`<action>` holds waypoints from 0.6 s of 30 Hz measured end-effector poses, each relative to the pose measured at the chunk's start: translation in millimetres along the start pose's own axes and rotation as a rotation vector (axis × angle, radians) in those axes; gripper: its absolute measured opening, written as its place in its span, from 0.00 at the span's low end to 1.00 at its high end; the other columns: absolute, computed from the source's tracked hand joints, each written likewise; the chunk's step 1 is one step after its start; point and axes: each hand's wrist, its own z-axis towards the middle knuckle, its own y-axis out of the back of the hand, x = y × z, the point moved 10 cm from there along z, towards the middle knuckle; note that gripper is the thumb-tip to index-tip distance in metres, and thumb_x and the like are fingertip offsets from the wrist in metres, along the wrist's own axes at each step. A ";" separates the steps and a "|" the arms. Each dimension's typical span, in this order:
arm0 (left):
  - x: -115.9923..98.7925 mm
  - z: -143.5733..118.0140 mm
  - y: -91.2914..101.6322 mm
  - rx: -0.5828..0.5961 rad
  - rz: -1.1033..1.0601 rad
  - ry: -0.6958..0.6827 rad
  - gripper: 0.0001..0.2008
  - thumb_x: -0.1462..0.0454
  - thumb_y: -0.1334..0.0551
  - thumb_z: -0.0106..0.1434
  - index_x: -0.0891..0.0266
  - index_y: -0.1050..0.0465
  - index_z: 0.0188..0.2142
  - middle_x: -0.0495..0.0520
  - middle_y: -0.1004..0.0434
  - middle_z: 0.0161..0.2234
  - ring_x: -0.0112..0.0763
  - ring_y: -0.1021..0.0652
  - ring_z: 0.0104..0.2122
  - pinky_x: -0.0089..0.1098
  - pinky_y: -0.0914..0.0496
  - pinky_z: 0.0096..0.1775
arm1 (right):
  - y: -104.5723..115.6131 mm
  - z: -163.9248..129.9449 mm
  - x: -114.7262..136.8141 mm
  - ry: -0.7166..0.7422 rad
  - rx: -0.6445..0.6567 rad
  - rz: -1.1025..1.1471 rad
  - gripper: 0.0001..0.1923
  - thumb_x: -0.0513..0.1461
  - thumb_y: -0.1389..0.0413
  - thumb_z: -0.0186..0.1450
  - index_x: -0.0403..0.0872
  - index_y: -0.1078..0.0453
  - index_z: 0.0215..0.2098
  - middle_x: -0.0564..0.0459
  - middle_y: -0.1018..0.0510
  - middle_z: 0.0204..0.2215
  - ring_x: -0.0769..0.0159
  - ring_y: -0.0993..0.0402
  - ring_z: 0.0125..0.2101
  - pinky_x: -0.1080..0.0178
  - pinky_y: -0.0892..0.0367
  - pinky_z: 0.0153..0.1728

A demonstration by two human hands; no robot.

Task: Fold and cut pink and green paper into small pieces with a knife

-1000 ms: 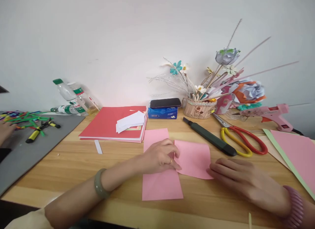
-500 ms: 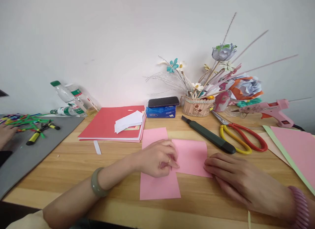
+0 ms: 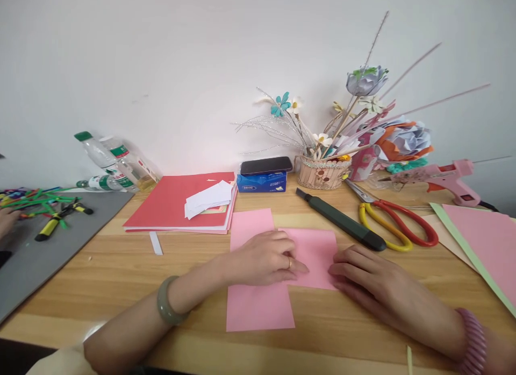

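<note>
We see two pink paper sheets flat on the wooden desk; the long pink sheet (image 3: 258, 305) runs lengthwise away from us; the smaller pink sheet (image 3: 318, 248) lies just right of it, overlapping its right edge, slightly skewed.

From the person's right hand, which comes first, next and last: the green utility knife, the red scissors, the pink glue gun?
Measured from the right hand:
1. Green utility knife, just beyond the fingers, lying diagonally.
2. Red scissors, farther back and to the right, beside the knife.
3. Pink glue gun, far right, near the wall.
</note>
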 end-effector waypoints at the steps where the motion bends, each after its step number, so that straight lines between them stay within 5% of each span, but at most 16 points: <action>1: 1.0 -0.7 -0.6 0.008 -0.019 -0.002 0.14 0.59 0.44 0.65 0.61 0.24 0.44 0.56 0.29 0.32 0.35 0.30 0.36 0.32 0.37 0.41 | -1.6 -0.2 -1.0 -0.008 0.015 0.007 0.10 0.39 0.54 0.67 0.49 0.31 0.37 0.49 0.27 0.35 0.65 0.31 0.36 0.62 0.33 0.35; 9: 3.2 -2.7 -5.0 0.074 -0.066 0.009 0.16 0.57 0.43 0.64 0.59 0.28 0.49 0.57 0.34 0.53 0.37 0.34 0.51 0.34 0.42 0.54 | -11.5 -2.0 -11.5 -0.087 0.098 0.004 0.16 0.39 0.54 0.66 0.48 0.35 0.51 0.46 0.30 0.41 0.63 0.32 0.41 0.58 0.33 0.40; 18: 5.7 -4.7 -8.7 0.107 -0.097 0.024 0.18 0.57 0.43 0.64 0.59 0.31 0.52 0.56 0.38 0.58 0.36 0.41 0.59 0.35 0.47 0.59 | -10.6 -4.9 -19.2 -0.130 0.145 -0.045 0.20 0.42 0.54 0.66 0.50 0.36 0.55 0.47 0.29 0.42 0.61 0.32 0.43 0.55 0.32 0.42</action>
